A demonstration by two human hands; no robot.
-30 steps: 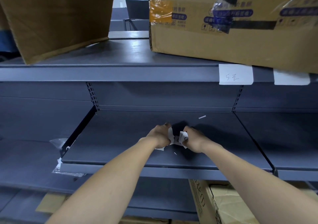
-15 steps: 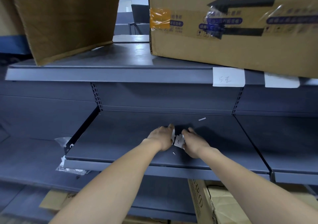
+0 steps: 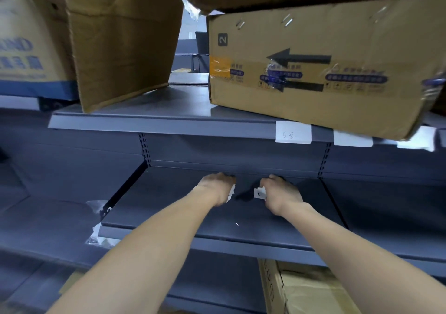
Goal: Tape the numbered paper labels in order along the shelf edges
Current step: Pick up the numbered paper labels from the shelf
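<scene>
Both my hands reach over the middle grey shelf [image 3: 169, 207]. My left hand [image 3: 217, 187] is closed around white paper labels [image 3: 231, 193] that stick out below its fingers. My right hand [image 3: 280, 190] pinches a single small white label [image 3: 260, 192] with a dark mark on it. The two hands are a short gap apart. On the upper shelf's front edge [image 3: 169, 126], a white label reading "52" [image 3: 293, 132] is stuck, with another white label [image 3: 352, 139] to its right and a third label [image 3: 415, 142] further right, partly under the box.
Cardboard boxes stand on the upper shelf: a large one with black arrows [image 3: 313, 72] overhanging the edge at right, another [image 3: 120, 48] at left. A box [image 3: 301, 289] sits below the middle shelf. Crumpled tape scraps [image 3: 96, 235] lie at the shelf's left corner.
My hands, which were together over the labels, have pulled apart; the right hand came away with one label. My head tilted up, showing more of the boxes above.
</scene>
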